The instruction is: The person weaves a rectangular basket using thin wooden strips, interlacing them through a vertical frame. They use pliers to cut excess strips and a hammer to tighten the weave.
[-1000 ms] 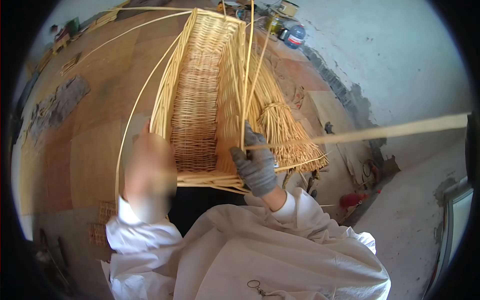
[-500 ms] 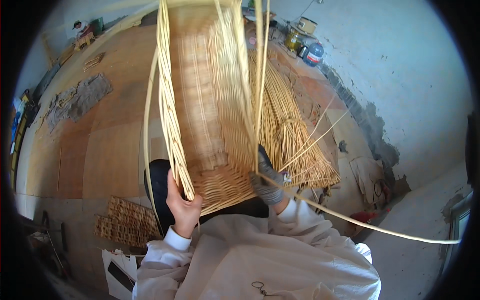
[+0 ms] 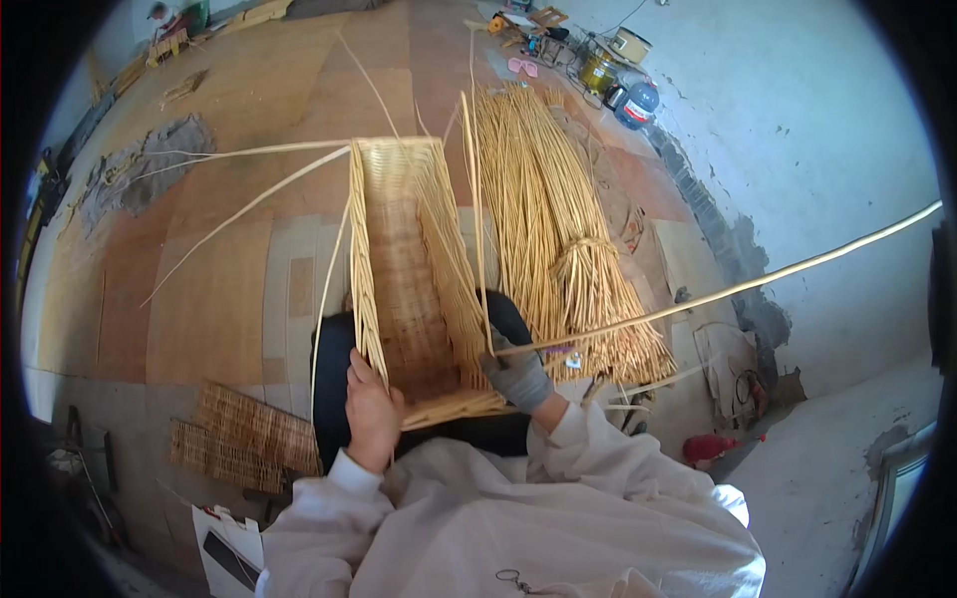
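Observation:
A long, narrow wicker basket (image 3: 407, 289) rests across my lap with its opening toward me and its far end pointing away. My bare left hand (image 3: 374, 411) is closed round the braided rim at the near left corner. On the near right corner, my right hand (image 3: 518, 379), in a grey glove, is closed on a long pale wicker rod (image 3: 728, 292) beside the rim. That rod stretches far out to the right. Loose rod ends (image 3: 249, 221) stick out from the far left corner, and others stand along the right side. My right fingertips are partly hidden by the basket side.
A large tied bundle of wicker rods (image 3: 558, 229) lies on the floor to the right. Woven panels (image 3: 244, 439) lie at the left, near a grey cloth (image 3: 164, 164). A water jug (image 3: 635, 105) stands by the right wall. Another person (image 3: 164, 18) sits far left.
The basket's far end has dropped and now lies lower and farther from me. The long rod at my right hand has swung upward at its free end. Both hands keep their places on the rim.

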Demonstrator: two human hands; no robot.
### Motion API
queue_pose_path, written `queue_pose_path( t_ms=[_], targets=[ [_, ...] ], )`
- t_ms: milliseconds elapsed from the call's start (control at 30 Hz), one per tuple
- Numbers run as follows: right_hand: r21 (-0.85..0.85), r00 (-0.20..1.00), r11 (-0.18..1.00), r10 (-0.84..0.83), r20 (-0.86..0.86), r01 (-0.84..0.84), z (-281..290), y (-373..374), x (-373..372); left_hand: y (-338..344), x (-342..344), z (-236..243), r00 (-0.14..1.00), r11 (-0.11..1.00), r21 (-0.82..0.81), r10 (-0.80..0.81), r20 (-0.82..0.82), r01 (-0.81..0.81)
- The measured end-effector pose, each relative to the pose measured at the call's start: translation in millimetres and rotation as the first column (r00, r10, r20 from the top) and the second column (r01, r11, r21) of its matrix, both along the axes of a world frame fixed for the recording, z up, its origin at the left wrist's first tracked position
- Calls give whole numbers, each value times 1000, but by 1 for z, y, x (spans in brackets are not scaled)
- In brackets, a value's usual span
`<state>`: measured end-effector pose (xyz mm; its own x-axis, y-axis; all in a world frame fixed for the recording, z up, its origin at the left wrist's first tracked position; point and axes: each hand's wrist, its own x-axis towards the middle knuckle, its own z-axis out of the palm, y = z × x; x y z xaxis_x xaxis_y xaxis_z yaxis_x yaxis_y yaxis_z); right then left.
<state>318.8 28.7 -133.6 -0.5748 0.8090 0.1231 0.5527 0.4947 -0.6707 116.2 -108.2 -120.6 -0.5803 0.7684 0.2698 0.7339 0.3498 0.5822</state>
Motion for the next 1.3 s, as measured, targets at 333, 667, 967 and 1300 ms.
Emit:
queue_pose_path(
  t_ms=[333,667,967,1300],
  targets=[
    [-201,973,971,88,-215,-132,22,14,-9,261,-83,50,372,761,-419,-622,-689,496],
    [54,946,998,30,-322,-13,8,9,-4,60,-354,127,590,831,-549,-399,-702,-92],
    [119,934,988,-51,-354,99,7,5,2,-4,-266,141,992,843,-526,-128,-3,107],
    [140,992,987,-65,-110,80,3,9,1,43,-84,132,-31,792,157,-173,984,591]
  ],
)
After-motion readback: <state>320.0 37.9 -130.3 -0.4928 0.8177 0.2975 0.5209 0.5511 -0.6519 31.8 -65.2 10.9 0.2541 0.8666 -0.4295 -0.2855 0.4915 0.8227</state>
